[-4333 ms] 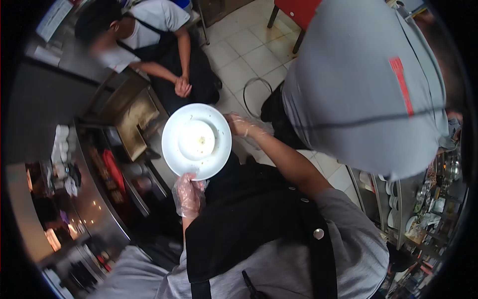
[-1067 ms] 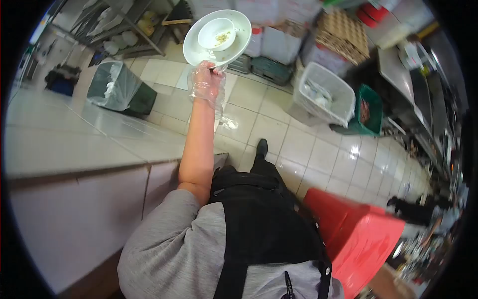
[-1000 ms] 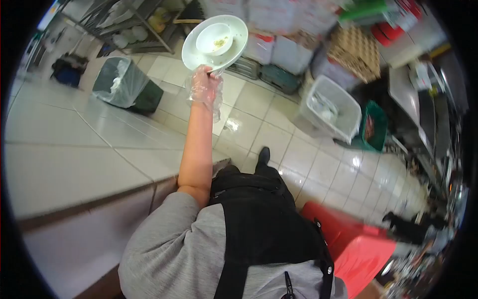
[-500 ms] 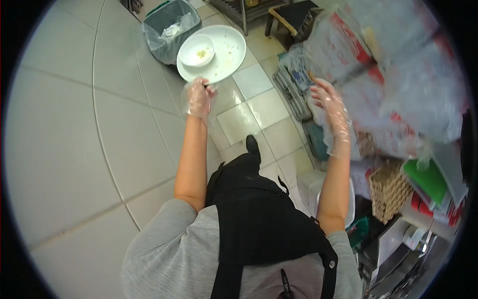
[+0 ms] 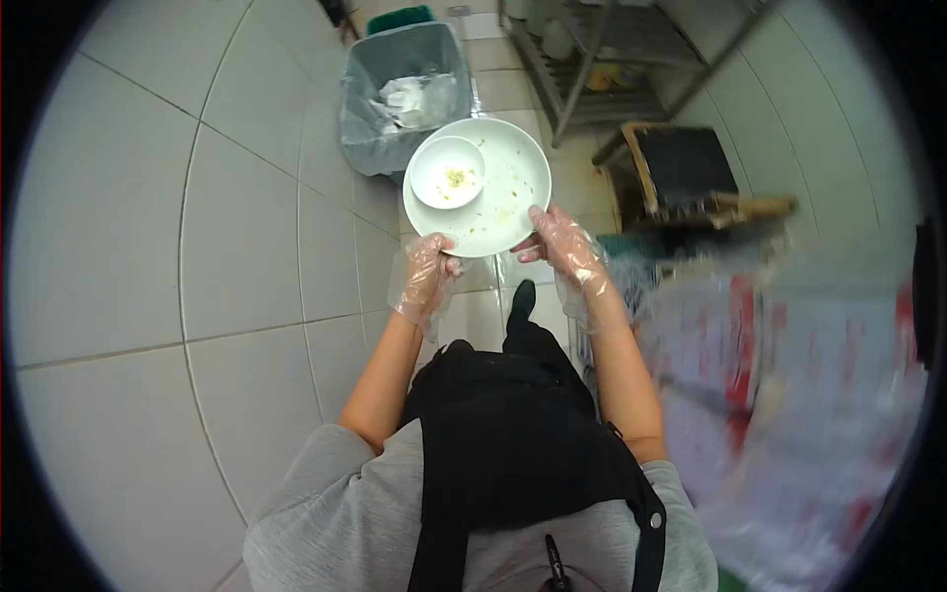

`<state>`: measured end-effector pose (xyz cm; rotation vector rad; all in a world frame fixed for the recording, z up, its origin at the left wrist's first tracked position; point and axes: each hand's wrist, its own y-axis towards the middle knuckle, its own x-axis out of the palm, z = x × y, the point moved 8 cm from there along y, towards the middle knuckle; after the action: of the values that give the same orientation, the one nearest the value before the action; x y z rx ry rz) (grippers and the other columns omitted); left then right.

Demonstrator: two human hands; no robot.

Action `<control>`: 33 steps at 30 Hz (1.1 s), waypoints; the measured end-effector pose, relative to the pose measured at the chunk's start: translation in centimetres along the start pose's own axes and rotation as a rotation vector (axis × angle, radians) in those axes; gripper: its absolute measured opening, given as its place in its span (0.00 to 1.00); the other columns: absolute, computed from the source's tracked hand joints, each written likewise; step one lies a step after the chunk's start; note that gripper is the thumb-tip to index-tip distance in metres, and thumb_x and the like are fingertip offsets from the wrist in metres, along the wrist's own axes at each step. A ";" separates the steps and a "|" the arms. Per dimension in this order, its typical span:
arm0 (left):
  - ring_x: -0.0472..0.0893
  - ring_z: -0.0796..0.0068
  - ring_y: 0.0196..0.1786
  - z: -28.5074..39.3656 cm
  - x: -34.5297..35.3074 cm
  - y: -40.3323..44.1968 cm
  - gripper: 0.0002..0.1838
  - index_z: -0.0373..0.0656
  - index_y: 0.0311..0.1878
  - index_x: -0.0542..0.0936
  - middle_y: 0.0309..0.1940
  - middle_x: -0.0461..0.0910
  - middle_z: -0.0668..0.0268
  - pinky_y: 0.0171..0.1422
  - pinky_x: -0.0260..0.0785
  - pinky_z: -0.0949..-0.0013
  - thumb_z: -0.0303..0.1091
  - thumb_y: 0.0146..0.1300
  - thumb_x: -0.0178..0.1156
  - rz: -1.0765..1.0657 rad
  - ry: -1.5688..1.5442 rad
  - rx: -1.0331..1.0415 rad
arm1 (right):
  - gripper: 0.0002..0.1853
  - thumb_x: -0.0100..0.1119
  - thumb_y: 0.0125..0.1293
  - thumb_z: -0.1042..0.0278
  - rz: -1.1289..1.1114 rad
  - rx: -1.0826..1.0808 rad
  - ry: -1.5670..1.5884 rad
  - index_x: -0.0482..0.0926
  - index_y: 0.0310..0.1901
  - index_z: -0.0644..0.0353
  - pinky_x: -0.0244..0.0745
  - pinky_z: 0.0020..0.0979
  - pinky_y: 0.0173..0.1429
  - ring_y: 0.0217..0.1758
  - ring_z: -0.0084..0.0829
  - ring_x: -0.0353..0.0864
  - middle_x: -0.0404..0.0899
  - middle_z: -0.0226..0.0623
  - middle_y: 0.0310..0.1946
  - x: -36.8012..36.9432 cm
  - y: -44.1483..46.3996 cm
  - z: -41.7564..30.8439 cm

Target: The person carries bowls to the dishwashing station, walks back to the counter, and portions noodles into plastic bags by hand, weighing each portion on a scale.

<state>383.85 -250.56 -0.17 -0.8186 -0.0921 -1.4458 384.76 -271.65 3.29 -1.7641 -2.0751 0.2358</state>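
Observation:
A round white plate with food bits scattered on it is held out in front of me. On its left part rests a small white bowl with yellowish scraps inside. My left hand, in a clear plastic glove, grips the plate's near left edge. The gloved right hand holds its near right edge, thumb on top. Just beyond the plate stands a grey bin lined with clear plastic, with crumpled white waste in it.
White wall tiles run along the left. A metal rack stands ahead, with a black-topped stool to its right. Stacked, plastic-wrapped white and red packages are at the right. A black shoe is on the tiled floor.
My right hand has come in from the side and taken hold of the plate, which the left hand held alone. The view has turned, and the bin is now nearer.

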 end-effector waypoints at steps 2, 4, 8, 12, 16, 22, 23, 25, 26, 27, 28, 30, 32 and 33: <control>0.69 0.81 0.19 1.3 0.4 2.2 0.08 0.39 0.41 0.75 0.24 0.73 0.70 0.23 0.67 0.73 0.28 0.59 0.59 0.084 0.019 0.022 | 0.33 0.52 0.76 0.53 -0.085 -0.036 -0.023 0.58 0.72 0.66 0.85 0.29 0.38 0.42 0.31 0.85 0.79 0.46 0.52 0.1 3.9 -1.8; 0.70 0.81 0.19 2.7 0.1 3.2 0.10 0.39 0.44 0.74 0.25 0.74 0.69 0.23 0.69 0.73 0.28 0.59 0.59 0.127 -0.001 0.093 | 0.32 0.50 0.73 0.60 -0.136 -0.047 -0.030 0.58 0.73 0.66 0.86 0.30 0.36 0.41 0.32 0.85 0.78 0.45 0.53 1.1 6.3 -3.1; 0.72 0.80 0.20 7.3 0.3 9.9 0.16 0.38 0.53 0.71 0.31 0.78 0.65 0.23 0.72 0.72 0.29 0.63 0.60 0.259 -0.051 0.180 | 0.30 0.46 0.69 0.65 -0.286 -0.041 -0.022 0.58 0.70 0.67 0.85 0.29 0.34 0.35 0.31 0.84 0.79 0.46 0.48 3.0 17.1 -8.3; 0.74 0.78 0.20 9.7 -0.8 11.3 0.22 0.37 0.61 0.69 0.33 0.79 0.64 0.24 0.73 0.72 0.33 0.66 0.61 0.252 -0.071 0.275 | 0.28 0.46 0.69 0.65 -0.303 -0.083 -0.077 0.62 0.67 0.70 0.85 0.32 0.33 0.34 0.32 0.84 0.79 0.48 0.47 5.4 21.1 -9.1; 0.77 0.77 0.21 14.8 -1.7 18.6 0.34 0.38 0.70 0.61 0.36 0.80 0.58 0.24 0.76 0.70 0.44 0.69 0.61 0.267 0.166 0.206 | 0.25 0.44 0.71 0.63 -0.346 -0.069 -0.102 0.65 0.64 0.72 0.85 0.33 0.34 0.33 0.34 0.86 0.81 0.51 0.47 5.5 30.5 -12.4; 0.83 0.76 0.32 17.7 -4.2 20.5 0.28 0.43 0.71 0.65 0.47 0.85 0.58 0.40 0.80 0.70 0.47 0.76 0.55 0.338 0.404 0.142 | 0.25 0.40 0.76 0.58 -0.266 -0.214 -0.326 0.77 0.45 0.78 0.84 0.34 0.37 0.28 0.38 0.88 0.85 0.52 0.36 0.7 41.7 -19.5; 0.83 0.76 0.32 18.1 -5.3 20.2 0.28 0.43 0.71 0.65 0.47 0.85 0.58 0.40 0.80 0.70 0.47 0.76 0.55 0.370 0.382 0.144 | 0.23 0.41 0.74 0.61 -0.182 -0.199 -0.277 0.76 0.46 0.79 0.85 0.33 0.36 0.27 0.38 0.86 0.84 0.52 0.38 1.1 43.8 -22.1; 0.81 0.77 0.37 18.8 -6.6 19.3 0.31 0.40 0.71 0.68 0.50 0.85 0.61 0.47 0.77 0.71 0.51 0.73 0.58 0.488 0.421 0.115 | 0.23 0.43 0.73 0.61 -0.208 -0.171 -0.290 0.77 0.51 0.78 0.86 0.34 0.39 0.27 0.35 0.85 0.85 0.50 0.37 -0.4 51.6 -24.3; 0.81 0.77 0.37 18.8 -7.2 19.3 0.31 0.40 0.71 0.68 0.50 0.85 0.61 0.47 0.77 0.71 0.51 0.73 0.58 0.525 0.405 0.128 | 0.23 0.43 0.73 0.62 -0.227 -0.204 -0.304 0.75 0.51 0.79 0.85 0.33 0.39 0.28 0.36 0.85 0.84 0.51 0.40 -0.2 55.4 -26.0; 0.81 0.78 0.38 18.1 -8.3 18.4 0.27 0.40 0.67 0.72 0.48 0.85 0.63 0.48 0.76 0.71 0.47 0.73 0.59 0.615 0.353 0.153 | 0.23 0.42 0.72 0.62 -0.243 -0.243 -0.320 0.74 0.51 0.81 0.85 0.33 0.38 0.29 0.36 0.85 0.84 0.52 0.42 0.6 58.1 -27.5; 0.81 0.79 0.39 17.7 -8.4 18.1 0.22 0.40 0.63 0.76 0.47 0.85 0.64 0.49 0.76 0.71 0.44 0.74 0.59 0.706 0.302 0.177 | 0.23 0.42 0.72 0.62 -0.282 -0.248 -0.326 0.74 0.51 0.81 0.85 0.33 0.38 0.29 0.36 0.85 0.84 0.52 0.42 1.8 61.0 -29.1; 0.80 0.78 0.37 17.3 -6.3 17.9 0.16 0.39 0.53 0.83 0.42 0.85 0.68 0.47 0.73 0.73 0.41 0.73 0.60 0.736 0.313 0.095 | 0.25 0.43 0.72 0.61 -0.230 -0.291 -0.311 0.75 0.51 0.82 0.84 0.34 0.41 0.31 0.35 0.86 0.84 0.52 0.43 3.7 66.5 -32.8; 0.79 0.75 0.35 13.2 -5.5 17.9 0.16 0.40 0.43 0.86 0.34 0.84 0.68 0.44 0.72 0.71 0.44 0.70 0.61 0.756 0.275 0.004 | 0.24 0.42 0.75 0.62 -0.320 -0.340 -0.312 0.73 0.55 0.80 0.85 0.33 0.44 0.35 0.35 0.86 0.83 0.52 0.46 6.9 73.7 -34.7; 0.79 0.75 0.35 10.0 -6.2 17.1 0.17 0.40 0.42 0.86 0.32 0.84 0.67 0.44 0.72 0.69 0.47 0.69 0.61 0.761 0.431 -0.120 | 0.23 0.41 0.77 0.63 -0.379 -0.383 -0.310 0.71 0.58 0.79 0.85 0.33 0.47 0.39 0.34 0.86 0.82 0.52 0.50 9.3 77.1 -35.7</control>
<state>402.21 -241.49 -3.58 -0.5278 0.5818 -0.8710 467.99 -252.88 7.99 -1.5587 -2.7831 -0.0032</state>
